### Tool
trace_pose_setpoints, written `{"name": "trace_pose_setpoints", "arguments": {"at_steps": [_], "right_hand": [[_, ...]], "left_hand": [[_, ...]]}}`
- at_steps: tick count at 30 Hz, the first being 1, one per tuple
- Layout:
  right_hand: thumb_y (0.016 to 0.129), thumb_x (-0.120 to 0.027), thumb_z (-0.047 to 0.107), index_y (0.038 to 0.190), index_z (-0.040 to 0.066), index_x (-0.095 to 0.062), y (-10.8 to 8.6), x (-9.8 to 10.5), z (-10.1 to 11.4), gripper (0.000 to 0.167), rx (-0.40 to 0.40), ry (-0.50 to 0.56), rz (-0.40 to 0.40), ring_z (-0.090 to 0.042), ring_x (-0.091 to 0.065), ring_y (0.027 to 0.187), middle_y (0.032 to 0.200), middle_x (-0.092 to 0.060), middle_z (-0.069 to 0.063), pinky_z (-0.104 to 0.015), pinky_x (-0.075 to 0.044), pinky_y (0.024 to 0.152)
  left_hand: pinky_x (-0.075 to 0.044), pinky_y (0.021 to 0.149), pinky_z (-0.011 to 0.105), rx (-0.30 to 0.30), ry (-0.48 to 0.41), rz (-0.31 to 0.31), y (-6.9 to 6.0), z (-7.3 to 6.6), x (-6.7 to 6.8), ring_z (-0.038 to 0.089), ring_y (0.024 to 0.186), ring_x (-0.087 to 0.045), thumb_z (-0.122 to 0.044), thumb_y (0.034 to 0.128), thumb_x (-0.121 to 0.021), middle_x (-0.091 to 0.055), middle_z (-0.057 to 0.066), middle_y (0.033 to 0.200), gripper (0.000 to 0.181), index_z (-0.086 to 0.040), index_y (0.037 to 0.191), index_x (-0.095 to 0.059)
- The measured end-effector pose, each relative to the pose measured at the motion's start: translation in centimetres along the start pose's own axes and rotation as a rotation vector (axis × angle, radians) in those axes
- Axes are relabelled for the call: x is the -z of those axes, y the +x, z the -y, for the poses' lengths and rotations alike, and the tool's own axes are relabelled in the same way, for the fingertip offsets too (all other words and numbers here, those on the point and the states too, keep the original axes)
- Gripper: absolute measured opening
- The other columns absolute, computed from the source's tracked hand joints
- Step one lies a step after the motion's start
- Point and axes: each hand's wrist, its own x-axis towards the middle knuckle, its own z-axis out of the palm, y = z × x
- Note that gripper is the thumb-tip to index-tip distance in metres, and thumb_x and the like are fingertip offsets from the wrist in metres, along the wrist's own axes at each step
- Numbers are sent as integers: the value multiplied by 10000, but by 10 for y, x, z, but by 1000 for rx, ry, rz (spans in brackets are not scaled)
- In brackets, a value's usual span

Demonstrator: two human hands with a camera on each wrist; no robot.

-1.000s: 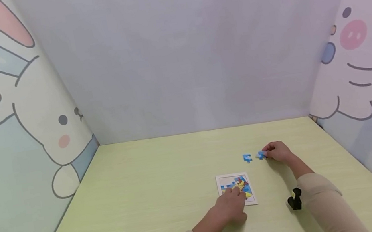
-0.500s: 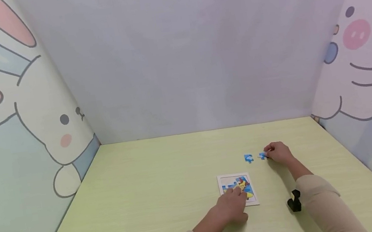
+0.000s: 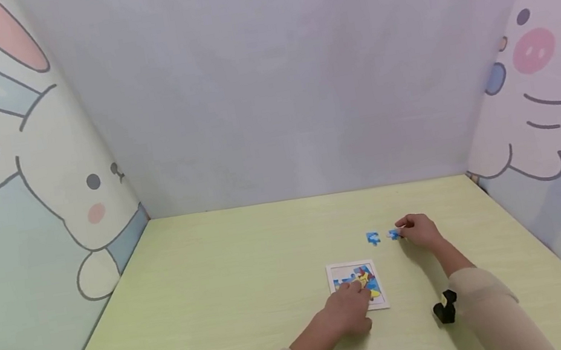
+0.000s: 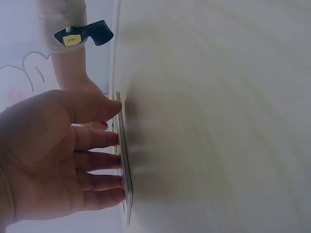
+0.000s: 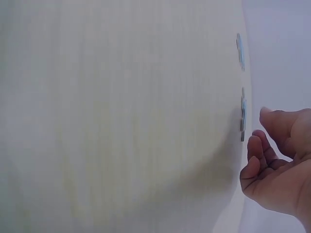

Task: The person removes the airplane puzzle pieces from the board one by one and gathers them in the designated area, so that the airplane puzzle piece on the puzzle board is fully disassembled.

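My left hand [image 3: 347,310] rests its fingertips on a framed jigsaw puzzle [image 3: 382,293], which holds several blue, yellow and red pieces. In the left wrist view its straight fingers [image 4: 97,161] touch the puzzle's thin board [image 4: 127,194], seen edge-on. At the far right of the puzzle my right hand [image 3: 418,231] has its thumb and bent fingers beside a blue jigsaw piece [image 3: 393,235]. The right wrist view shows that jigsaw piece [image 5: 243,115] lying on the table, and nothing visible between thumb and fingers. Another blue jigsaw piece [image 3: 373,238] lies just left of it.
The pale yellow-green table [image 3: 213,308] carries all of this. A black device [image 3: 445,308] sits on the right forearm's sleeve. A grey back wall [image 3: 276,78] and side walls with cartoon animals enclose the table.
Both hands stay almost in place, the left on the puzzle and the right beside the blue jigsaw piece. That piece shows only a slight tilt and shift; the head view sways a little.
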Motion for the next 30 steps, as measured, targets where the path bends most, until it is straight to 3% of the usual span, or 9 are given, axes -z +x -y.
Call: {"name": "trace_pose_setpoints", "arguments": {"at_steps": [9,17,24,30], "right_hand": [[877,-607,64,1021,-56,-612,-17,-10,18,188,23,72,4,-215,-528,771,878,-597,-104,-302,-444,613],[862,-637,34,1001,-89,-620,-32,-19,29,186,146,111,10,-208,-532,760,842,-602,-92,-260,-449,607],[870,-635,35,1003,-78,-620,-39,-23,43,176,197,144,57,-196,-539,736,852,-603,-88,-258,-453,593],[866,-642,39,994,-88,-618,-44,-28,46,182,235,149,102,-195,-542,733,856,-614,-81,-260,-456,599]], "left_hand": [[-435,829,261,-15,18,-9,-1,1,-1,137,1032,-470,-336,805,-673,-499,-31,1192,525,-139,1273,-541],[-439,864,308,8,-33,2,-3,-1,-1,164,1119,-460,-407,831,-644,-471,-27,1284,537,-155,1293,-533],[-425,888,340,32,9,0,-1,-1,1,176,1198,-428,-480,837,-613,-451,-42,1334,577,-174,1317,-519],[-401,927,362,35,-23,16,0,-3,0,184,1261,-386,-454,838,-618,-437,-59,1371,545,-197,1310,-529]]}}
